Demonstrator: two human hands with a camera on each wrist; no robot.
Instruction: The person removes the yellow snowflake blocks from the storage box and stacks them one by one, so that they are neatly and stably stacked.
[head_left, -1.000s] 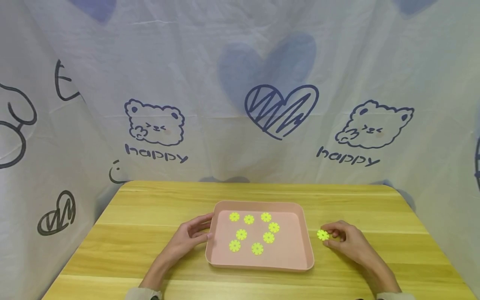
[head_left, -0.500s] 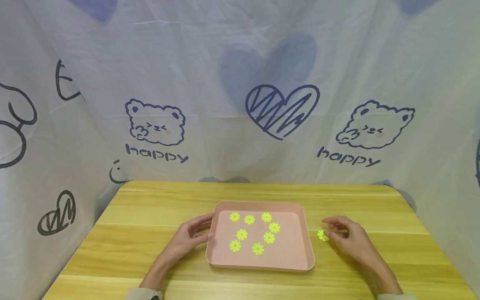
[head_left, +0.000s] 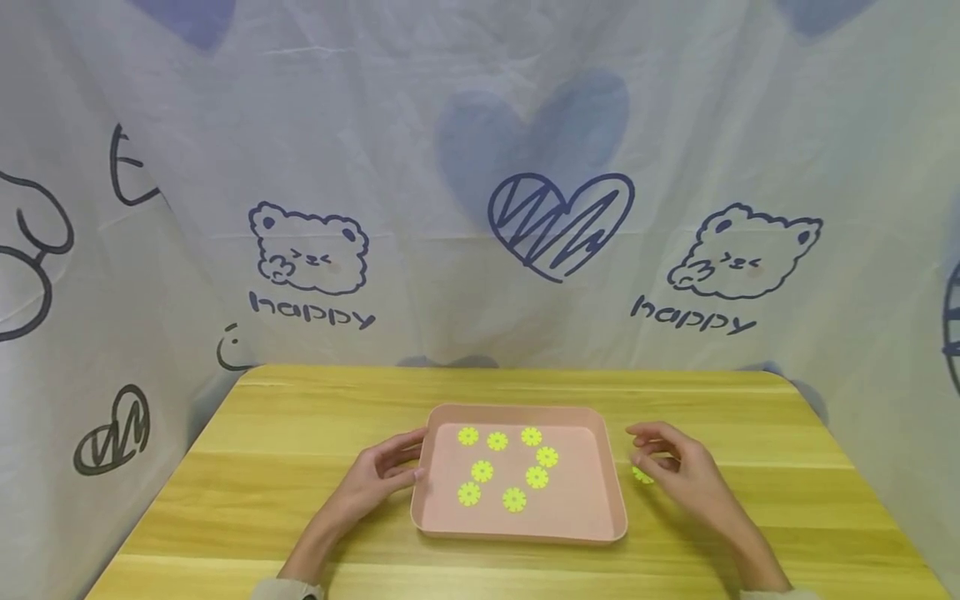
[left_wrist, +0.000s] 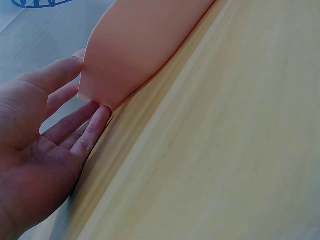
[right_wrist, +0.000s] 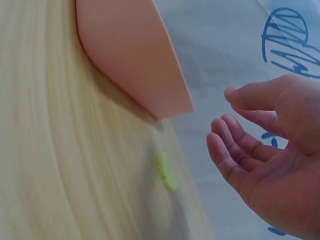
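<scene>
hovering above the table [head_left: 787,458], right hand [head_left: 686,475] has fingers loosely curled, thumb off the other fingers, all clear of the loose yellow-green disc [right_wrist: 166,172]. disc sits on the wood to the right of the pink tray [head_left: 577,512], near its right wall. head view has the hand covering part of that disc; right wrist view shows all of it, nearly edge-on, with a visible gap to the fingertips. left hand [head_left: 372,477] is spread, thumb and fingers touching the tray's left wall; left wrist view adds fingertips down at the wall's lower edge, which head view hides. only head view sees inside the tray: eight notched discs [head_left: 513,500] lying face up, scattered, mostly left and centre, well apart from the front right corner. tray is upright, long axis running left-right, roughly parallel to the table's back edge. behind, pale cloth [head_left: 427,333] with blue hearts and bear drawings; readable print is "happy", twice, one under each bear.
</scene>
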